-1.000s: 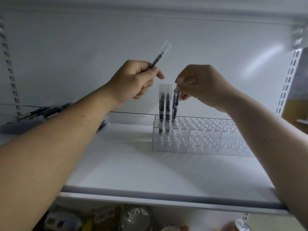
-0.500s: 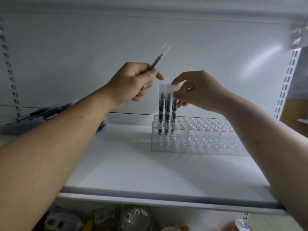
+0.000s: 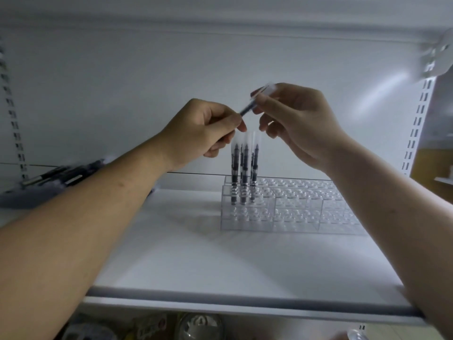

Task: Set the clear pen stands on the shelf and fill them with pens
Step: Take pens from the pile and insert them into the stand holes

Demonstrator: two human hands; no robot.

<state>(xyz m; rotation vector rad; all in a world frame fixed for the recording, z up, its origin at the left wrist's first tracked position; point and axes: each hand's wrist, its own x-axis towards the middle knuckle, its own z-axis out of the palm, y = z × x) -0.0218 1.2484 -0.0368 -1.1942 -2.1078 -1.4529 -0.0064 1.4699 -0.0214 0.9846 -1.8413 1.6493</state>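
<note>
- Pinching the low end of one pen with the left hand, fingers curled tight on it, up in the air above the stand.
- Closing the right hand on the clear top end of that same pen, seeming to pinch it between finger and thumb, though blurred.
- Having let go of the last pen, set in the stand half a second ago, and lifting the right hand up to meet the left.
- Passing the pen from hand to hand, most likely, for putting in next with the right.
- Leaving a small bunch of pens standing straight in the back left holes, three or four, too close to count.
- Keeping the stand flat on the white shelf, same place as before, with most holes bare.
- Holding the left hand almost where it was, only a bit nearer the right.
- Leaving spare pens lying far left, blurred, behind the left arm.
- Getting on with the filling, but only just starting, with lots more pens to go in.
</note>
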